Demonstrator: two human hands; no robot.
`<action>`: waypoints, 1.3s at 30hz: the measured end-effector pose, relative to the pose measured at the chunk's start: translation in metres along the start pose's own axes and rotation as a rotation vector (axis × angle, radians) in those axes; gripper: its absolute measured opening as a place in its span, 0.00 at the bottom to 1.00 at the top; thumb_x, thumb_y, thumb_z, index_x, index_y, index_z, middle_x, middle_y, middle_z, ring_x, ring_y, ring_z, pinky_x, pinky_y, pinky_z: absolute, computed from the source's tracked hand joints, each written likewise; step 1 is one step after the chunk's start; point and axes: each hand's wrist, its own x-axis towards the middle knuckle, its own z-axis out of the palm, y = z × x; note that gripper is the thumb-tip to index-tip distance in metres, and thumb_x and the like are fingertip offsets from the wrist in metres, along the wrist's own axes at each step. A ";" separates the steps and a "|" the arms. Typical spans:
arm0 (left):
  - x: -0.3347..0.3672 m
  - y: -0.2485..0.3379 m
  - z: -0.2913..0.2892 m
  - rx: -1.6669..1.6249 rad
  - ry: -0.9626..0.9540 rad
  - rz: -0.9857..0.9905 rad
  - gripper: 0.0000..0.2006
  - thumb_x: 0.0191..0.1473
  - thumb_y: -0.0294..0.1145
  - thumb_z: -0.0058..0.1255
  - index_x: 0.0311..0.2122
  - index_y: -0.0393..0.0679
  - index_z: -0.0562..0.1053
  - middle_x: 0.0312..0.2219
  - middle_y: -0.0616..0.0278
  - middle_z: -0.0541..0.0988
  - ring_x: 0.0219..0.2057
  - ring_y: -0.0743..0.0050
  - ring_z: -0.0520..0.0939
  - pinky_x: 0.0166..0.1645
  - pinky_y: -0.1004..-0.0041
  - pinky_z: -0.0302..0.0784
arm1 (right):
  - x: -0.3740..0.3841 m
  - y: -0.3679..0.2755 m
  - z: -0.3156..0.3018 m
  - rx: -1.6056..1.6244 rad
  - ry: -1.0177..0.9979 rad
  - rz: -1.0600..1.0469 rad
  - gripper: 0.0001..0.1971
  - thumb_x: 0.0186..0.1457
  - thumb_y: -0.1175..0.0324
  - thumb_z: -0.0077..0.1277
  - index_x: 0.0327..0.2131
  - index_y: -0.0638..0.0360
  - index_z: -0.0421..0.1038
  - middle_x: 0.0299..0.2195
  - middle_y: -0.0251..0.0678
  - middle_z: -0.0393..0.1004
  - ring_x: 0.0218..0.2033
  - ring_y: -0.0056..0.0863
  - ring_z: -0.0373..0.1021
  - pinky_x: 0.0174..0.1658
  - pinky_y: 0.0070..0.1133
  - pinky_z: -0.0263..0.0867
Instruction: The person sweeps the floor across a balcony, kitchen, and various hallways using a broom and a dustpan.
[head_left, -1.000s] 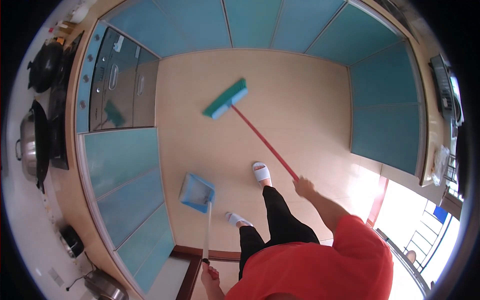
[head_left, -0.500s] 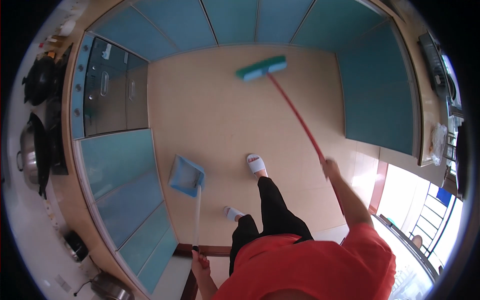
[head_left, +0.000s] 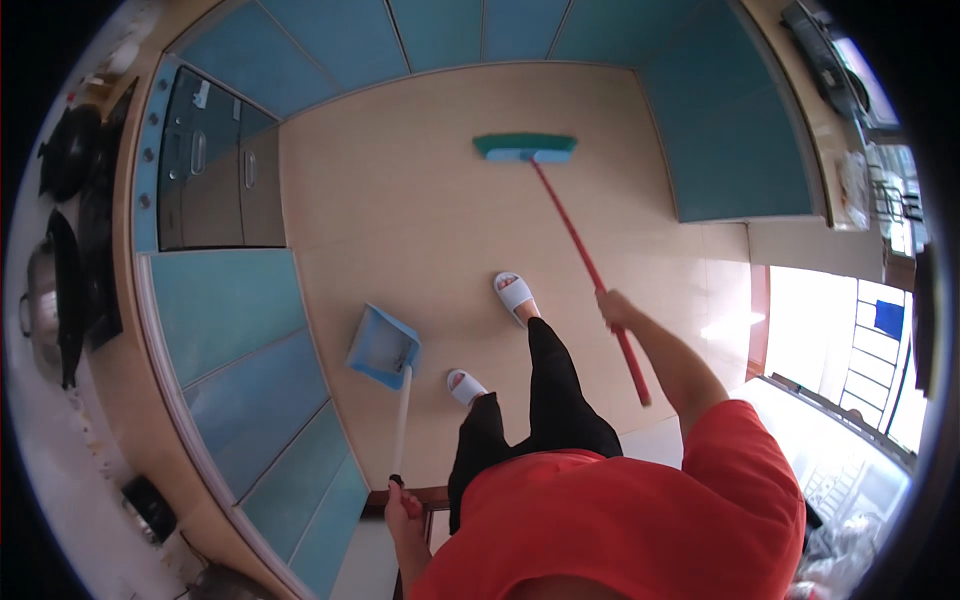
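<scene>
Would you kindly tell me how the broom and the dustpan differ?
The broom has a red handle, the dustpan a white handle. The broom ends in green bristles, the dustpan in a blue scoop. The right hand grips the broom, the left hand the dustpan. Both are long-handled.

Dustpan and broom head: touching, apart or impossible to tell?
Apart: the head view shows floor between the dustpan and broom head.
</scene>
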 end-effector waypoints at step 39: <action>0.030 0.009 -0.128 0.105 -0.006 -0.026 0.10 0.51 0.40 0.51 0.34 0.47 0.69 0.15 0.70 0.66 0.14 0.81 0.68 0.17 0.81 0.64 | -0.261 0.060 0.166 0.783 -0.139 0.545 0.20 0.57 0.48 0.35 0.23 0.53 0.57 0.12 0.26 0.54 0.09 0.17 0.52 0.13 0.16 0.53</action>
